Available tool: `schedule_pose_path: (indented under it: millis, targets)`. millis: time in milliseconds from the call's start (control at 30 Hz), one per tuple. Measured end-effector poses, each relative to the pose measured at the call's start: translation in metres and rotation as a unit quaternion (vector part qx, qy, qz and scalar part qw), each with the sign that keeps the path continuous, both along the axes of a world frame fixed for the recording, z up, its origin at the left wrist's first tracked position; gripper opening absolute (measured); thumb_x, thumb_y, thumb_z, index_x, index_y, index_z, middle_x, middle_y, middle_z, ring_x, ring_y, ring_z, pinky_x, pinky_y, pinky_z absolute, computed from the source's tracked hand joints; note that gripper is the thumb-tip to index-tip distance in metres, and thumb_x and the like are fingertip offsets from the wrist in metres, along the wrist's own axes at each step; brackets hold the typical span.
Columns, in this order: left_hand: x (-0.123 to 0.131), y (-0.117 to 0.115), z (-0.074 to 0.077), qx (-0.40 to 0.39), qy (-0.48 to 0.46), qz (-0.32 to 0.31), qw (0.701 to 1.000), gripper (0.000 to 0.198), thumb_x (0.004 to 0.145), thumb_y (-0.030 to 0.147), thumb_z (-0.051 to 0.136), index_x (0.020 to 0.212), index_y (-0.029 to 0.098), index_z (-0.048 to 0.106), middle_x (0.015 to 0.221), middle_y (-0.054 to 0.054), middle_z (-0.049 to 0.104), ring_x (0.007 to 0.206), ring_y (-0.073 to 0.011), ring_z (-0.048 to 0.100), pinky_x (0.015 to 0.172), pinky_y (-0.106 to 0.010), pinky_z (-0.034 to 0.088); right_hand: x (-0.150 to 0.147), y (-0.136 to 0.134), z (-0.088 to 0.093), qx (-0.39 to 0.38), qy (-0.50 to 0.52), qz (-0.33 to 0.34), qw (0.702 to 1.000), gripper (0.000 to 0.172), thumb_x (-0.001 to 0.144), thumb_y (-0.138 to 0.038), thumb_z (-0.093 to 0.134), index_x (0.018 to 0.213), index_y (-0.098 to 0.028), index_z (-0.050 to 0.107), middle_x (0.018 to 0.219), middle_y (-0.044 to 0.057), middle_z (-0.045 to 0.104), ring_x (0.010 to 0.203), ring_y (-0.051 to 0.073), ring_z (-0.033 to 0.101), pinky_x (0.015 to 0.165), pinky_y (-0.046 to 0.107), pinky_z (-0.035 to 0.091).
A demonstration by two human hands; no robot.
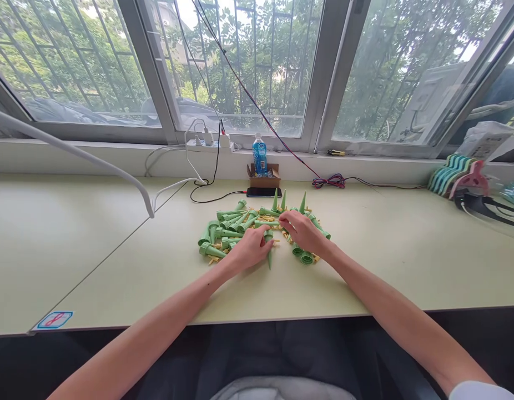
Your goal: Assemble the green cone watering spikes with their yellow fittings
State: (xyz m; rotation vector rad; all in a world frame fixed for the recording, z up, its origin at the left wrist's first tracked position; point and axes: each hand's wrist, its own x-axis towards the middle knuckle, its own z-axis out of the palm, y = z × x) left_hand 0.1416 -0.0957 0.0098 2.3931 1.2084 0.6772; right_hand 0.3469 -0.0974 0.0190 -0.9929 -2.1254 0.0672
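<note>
My left hand (253, 244) is closed around a green plastic watering spike (270, 260), its pointed end toward me and a small yellow valve piece (276, 241) sticking out at its side. My right hand (302, 229) reaches over the pile with thumb and fingers pinched together; what is between the fingertips, if anything, is hidden. Left of my left hand lies a heap of green spikes (223, 233) mixed with small yellow pieces. Several spikes stand upright behind my hands, such as one spike (302, 203). Open-ended spikes (306, 258) lie below my right wrist.
Behind the pile are a phone (264, 192) on a cable and a cardboard box (271, 178) by a blue-labelled bottle (260, 153). A coiled cable (329, 181) lies to the right. A white hose (94, 158) crosses the left side. Folded hangers (457, 176) stand far right.
</note>
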Motion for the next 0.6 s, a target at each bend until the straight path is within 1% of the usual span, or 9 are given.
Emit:
schedule_pose_path:
  millis: [133, 300, 600]
  targets:
    - [0.0, 0.0026, -0.0005, -0.004, -0.001, -0.01, 1.0, 0.041, 0.086, 0.038, 0.053, 0.12, 0.016, 0.059, 0.063, -0.001, 0.06, 0.069, -0.021, 0.056, 0.059, -0.029, 0.041, -0.0029, -0.0029, 0.002, -0.008, 0.029, 0.007, 1.0, 0.012, 0.097, -0.021, 0.045, 0.092, -0.02, 0.055, 0.085, 0.005, 0.061, 0.079, 0.017, 0.056, 0.072, 0.029, 0.044]
    - [-0.001, 0.0033, 0.0017, -0.033, 0.009, -0.014, 0.999, 0.044, 0.08, 0.039, 0.06, 0.118, 0.018, 0.057, 0.066, 0.0, 0.059, 0.072, -0.0211, 0.056, 0.061, -0.029, 0.042, -0.0063, -0.0062, 0.0036, -0.018, 0.043, 0.018, 0.999, 0.012, 0.097, -0.021, 0.046, 0.092, -0.02, 0.057, 0.086, 0.004, 0.063, 0.08, 0.017, 0.057, 0.073, 0.029, 0.045]
    - [-0.0013, 0.001, 0.0063, -0.056, 0.006, 0.003, 0.998, 0.042, 0.078, 0.036, 0.061, 0.115, 0.018, 0.056, 0.069, 0.0, 0.059, 0.074, -0.0215, 0.058, 0.06, -0.029, 0.041, -0.0082, -0.008, 0.0053, -0.018, 0.05, 0.021, 0.998, 0.013, 0.096, -0.021, 0.048, 0.092, -0.02, 0.061, 0.088, 0.005, 0.065, 0.083, 0.017, 0.059, 0.075, 0.029, 0.046]
